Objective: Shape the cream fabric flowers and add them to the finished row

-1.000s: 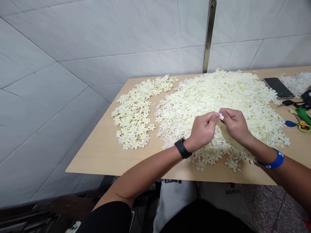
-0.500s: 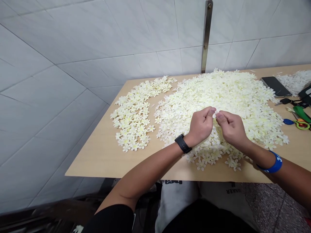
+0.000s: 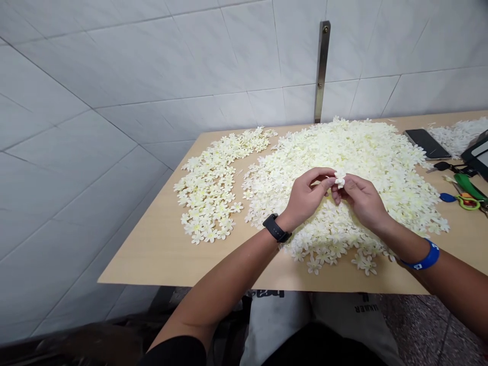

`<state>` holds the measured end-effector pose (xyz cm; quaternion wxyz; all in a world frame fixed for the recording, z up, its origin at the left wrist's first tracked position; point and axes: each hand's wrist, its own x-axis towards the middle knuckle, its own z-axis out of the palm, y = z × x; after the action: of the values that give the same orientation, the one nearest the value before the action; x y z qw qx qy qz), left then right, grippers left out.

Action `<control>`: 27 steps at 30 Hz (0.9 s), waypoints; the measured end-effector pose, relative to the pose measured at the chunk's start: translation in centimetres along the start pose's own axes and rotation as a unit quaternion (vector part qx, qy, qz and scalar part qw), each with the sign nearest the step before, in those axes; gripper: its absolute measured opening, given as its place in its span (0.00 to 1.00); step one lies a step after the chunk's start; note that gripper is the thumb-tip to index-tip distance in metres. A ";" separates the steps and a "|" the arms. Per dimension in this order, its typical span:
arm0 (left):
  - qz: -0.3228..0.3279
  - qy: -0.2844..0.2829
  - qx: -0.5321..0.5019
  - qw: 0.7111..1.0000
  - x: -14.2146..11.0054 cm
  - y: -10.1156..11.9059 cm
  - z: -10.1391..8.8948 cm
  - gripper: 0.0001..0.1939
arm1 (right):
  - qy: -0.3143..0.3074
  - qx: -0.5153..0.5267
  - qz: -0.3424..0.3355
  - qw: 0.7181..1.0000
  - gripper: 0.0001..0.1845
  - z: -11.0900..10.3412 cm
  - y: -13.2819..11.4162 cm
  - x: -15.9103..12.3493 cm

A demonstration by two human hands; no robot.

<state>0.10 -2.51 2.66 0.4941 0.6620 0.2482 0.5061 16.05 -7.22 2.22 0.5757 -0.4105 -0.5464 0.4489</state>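
Observation:
Above a large heap of pale cream artificial flowers (image 3: 343, 147), my two hands meet fingertip to fingertip. Between them is one small white artificial flower (image 3: 339, 179), pinched on its left by my left hand (image 3: 310, 195), which has a black band at the wrist. My right hand (image 3: 364, 201), with a blue wristband, grips the same flower from the right. Its petals stick up between the fingers; its underside is hidden. To the left of the heap lies a smaller, curved spread of similar flowers (image 3: 208, 193).
On the right of the brown tabletop (image 3: 152, 254) lie a black phone (image 3: 427, 144), keys (image 3: 444, 166), green-handled scissors (image 3: 470, 203) and a pile of small white pieces (image 3: 457, 134). A tiled wall (image 3: 247, 51) with a metal bar (image 3: 322, 71) stands behind.
My fingers have loosened from tight fists to a lighter pinch, and more of the white flower shows between them. My left hand has shifted slightly left. The view has tilted up a little.

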 end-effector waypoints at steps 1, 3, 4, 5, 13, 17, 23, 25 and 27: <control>0.008 0.009 -0.001 1.000 -0.1 0.1 0.1 0.09 | 0.006 -0.011 0.004 1.000 0.22 0.2 -0.2 -0.1; 0.023 0.017 -0.002 1.000 -0.3 0.4 0.2 0.08 | 0.057 -0.037 0.002 0.998 0.18 0.5 -0.5 -0.2; 0.027 0.017 -0.003 0.999 -0.4 0.4 0.2 0.07 | 0.090 -0.049 -0.007 0.995 0.16 0.6 -0.7 -0.3; 0.028 0.018 -0.003 0.999 -0.4 0.4 0.2 0.07 | 0.116 -0.060 -0.019 0.991 0.15 0.7 -0.8 -0.5; 0.004 0.066 0.015 0.998 -0.3 0.6 -0.2 0.01 | 0.096 -0.058 -0.040 0.993 0.09 0.9 -1.3 -0.8; 0.062 0.045 0.062 0.995 -0.2 0.4 -0.5 0.05 | 0.111 0.008 0.010 0.994 0.13 0.4 -0.8 -0.3; 0.104 0.039 0.129 0.985 -0.4 0.0 -0.9 0.04 | 0.076 0.021 0.037 0.996 0.14 -0.3 -0.5 -0.1; 0.117 0.032 0.154 0.981 -0.4 -0.1 -1.0 0.03 | 0.075 0.011 0.034 0.997 0.13 -0.3 -0.5 -0.1; 0.127 0.023 0.167 0.977 -0.5 -0.2 -1.1 0.04 | 0.074 0.004 0.030 0.997 0.12 -0.3 -0.4 -0.1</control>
<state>-1.04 -2.39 2.31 0.3025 0.7495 0.2548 0.5309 16.40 -7.43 2.60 0.6028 -0.4564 -0.4879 0.4361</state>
